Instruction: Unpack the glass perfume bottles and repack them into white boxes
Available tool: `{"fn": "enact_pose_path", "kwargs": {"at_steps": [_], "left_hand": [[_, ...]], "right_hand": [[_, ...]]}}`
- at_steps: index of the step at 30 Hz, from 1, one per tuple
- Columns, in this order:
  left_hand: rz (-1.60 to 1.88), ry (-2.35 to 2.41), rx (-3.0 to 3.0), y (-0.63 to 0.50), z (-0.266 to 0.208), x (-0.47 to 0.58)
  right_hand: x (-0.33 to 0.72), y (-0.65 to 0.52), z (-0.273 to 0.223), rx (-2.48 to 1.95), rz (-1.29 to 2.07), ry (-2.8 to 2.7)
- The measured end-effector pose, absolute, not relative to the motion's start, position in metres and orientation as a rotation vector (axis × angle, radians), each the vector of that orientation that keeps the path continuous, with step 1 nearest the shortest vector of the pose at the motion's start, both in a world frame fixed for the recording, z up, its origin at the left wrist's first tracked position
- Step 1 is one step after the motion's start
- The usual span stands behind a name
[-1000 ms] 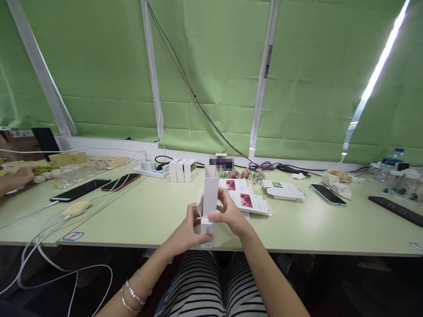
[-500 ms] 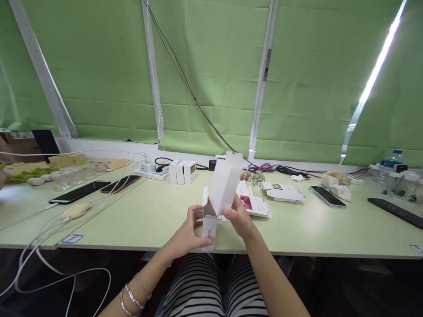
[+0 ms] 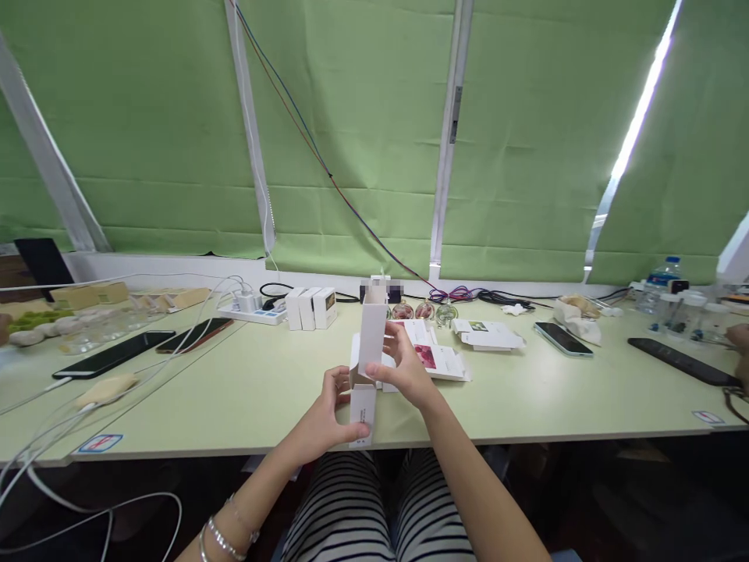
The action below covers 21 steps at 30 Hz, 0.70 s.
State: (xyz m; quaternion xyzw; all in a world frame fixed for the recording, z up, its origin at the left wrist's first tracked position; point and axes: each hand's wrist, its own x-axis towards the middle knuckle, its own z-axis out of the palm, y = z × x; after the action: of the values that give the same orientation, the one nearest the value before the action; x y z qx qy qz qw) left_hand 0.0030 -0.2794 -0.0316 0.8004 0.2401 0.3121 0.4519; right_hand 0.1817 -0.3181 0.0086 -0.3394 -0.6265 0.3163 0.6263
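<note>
My left hand [image 3: 321, 417] is wrapped round a small white box [image 3: 363, 410] standing upright at the table's front edge, its thumb on the printed front. The top of this box is open, with a flap raised at the left. In my right hand [image 3: 409, 371], thumb and fingers pinch a white folded cardboard sleeve [image 3: 373, 332], upright over the box's opening. Its lower end meets the opening; whether it reaches inside I cannot tell. Just beyond my right hand lies a flattened white carton [image 3: 449, 364] with a pink-red picture.
Another flattened carton [image 3: 488, 336] lies to the right, near a phone [image 3: 562, 339]. Round glass pieces [image 3: 447, 314] stand behind. Three small white boxes [image 3: 324, 309] sit by a power strip [image 3: 257, 314]. White cables [image 3: 169, 367] cross the left side. Another person's hand [image 3: 740, 339] shows at the right edge.
My right hand has turned the tilted sleeve upright and brought it left over the box's opening. My left hand keeps its hold on the box. The view has shifted slightly right.
</note>
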Motion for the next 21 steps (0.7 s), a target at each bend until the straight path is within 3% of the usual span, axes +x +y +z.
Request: {"fn": "enact_pose_path", "kwargs": {"at_steps": [8,16,21], "left_hand": [[0.755,0.661,1.965,-0.282,-0.028,0.009],[0.746,0.726,2.032,-0.282,-0.026,0.012],[0.734,0.765,2.019,-0.284,-0.024,0.012]], "right_hand": [[0.186,-0.328,0.007,-1.002,0.663,-1.568],[0.183,-0.326,0.004,-0.821,0.937,-1.567],[0.181,-0.334,0.01,-0.983,0.882,-1.564]]}}
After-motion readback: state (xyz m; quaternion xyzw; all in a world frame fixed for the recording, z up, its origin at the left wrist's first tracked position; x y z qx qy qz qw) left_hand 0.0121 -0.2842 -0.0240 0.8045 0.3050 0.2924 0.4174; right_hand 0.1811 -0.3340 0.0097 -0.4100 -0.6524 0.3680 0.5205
